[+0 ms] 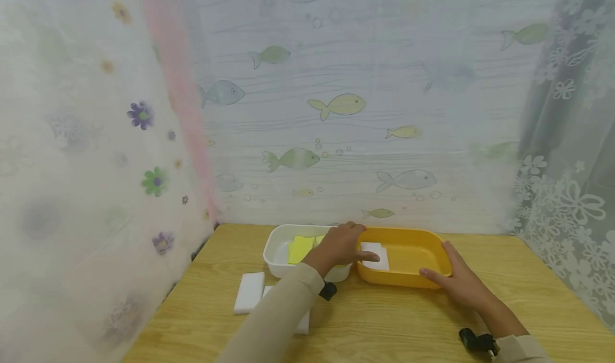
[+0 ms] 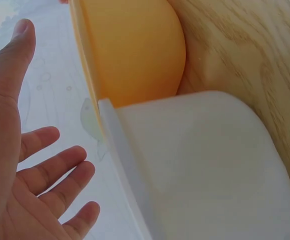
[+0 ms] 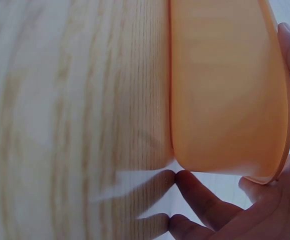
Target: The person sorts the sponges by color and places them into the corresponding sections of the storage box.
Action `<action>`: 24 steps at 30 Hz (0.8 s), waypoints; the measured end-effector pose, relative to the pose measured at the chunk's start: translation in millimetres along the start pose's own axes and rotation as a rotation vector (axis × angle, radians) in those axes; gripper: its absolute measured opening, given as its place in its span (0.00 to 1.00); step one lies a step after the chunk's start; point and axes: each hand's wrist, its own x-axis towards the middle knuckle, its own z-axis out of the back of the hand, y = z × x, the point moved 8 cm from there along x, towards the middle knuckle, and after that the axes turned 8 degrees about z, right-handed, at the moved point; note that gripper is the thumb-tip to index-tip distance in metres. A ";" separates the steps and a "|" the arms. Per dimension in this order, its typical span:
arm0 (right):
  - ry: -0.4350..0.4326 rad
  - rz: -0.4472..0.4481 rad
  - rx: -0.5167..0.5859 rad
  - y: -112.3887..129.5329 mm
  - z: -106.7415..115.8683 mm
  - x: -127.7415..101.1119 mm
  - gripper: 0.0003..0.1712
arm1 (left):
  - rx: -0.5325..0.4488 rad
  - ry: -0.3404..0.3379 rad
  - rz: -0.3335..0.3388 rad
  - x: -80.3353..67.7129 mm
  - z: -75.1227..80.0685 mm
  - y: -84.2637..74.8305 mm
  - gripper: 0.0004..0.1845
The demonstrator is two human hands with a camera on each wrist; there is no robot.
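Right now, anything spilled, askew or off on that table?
Nothing spilled or damaged. Two white sponges lie loose on the table, outside the white tub and yellow tub. The left hand reaches over a white sponge in the yellow tub.

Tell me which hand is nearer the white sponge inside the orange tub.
Left. The left hand reaches over the orange tub's near-left rim, fingers open, right at the white sponge. The right hand rests against the tub's outer right wall, farther from the sponge.
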 end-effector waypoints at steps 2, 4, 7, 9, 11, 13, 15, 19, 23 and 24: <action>0.001 -0.003 0.004 -0.6 -0.2 -0.1 0.65 | -0.001 -0.010 -0.002 -1.6 0.1 4.0 0.51; 0.002 -0.006 0.010 -1.0 -0.4 -0.2 0.65 | -0.004 -0.016 0.000 -4.3 1.5 8.2 0.51; 0.001 -0.004 0.013 -0.6 0.2 -0.6 0.65 | -0.026 -0.027 -0.006 -9.9 5.2 15.2 0.51; 0.001 -0.002 0.013 -0.1 0.8 -1.0 0.65 | -0.039 -0.036 -0.015 -15.1 9.2 19.1 0.51; 0.001 0.001 0.011 0.4 0.9 -1.0 0.65 | -0.043 -0.050 -0.032 -21.2 13.0 22.8 0.52; 0.003 -0.001 0.008 0.7 1.0 -1.2 0.65 | -0.046 -0.067 -0.047 -27.8 16.6 26.3 0.52; 0.003 -0.003 0.004 0.6 1.2 -1.5 0.65 | -0.052 -0.082 -0.053 -35.1 20.9 29.4 0.53; 0.005 -0.011 0.002 0.5 0.9 -1.5 0.66 | -0.065 -0.100 -0.059 -48.9 26.9 38.6 0.53; 0.006 -0.011 0.002 0.2 0.7 -1.4 0.66 | -0.081 -0.111 -0.054 -63.6 32.2 48.3 0.53; 0.006 -0.010 0.002 0.1 0.7 -1.4 0.66 | -0.084 -0.114 -0.053 -67.6 33.9 50.3 0.53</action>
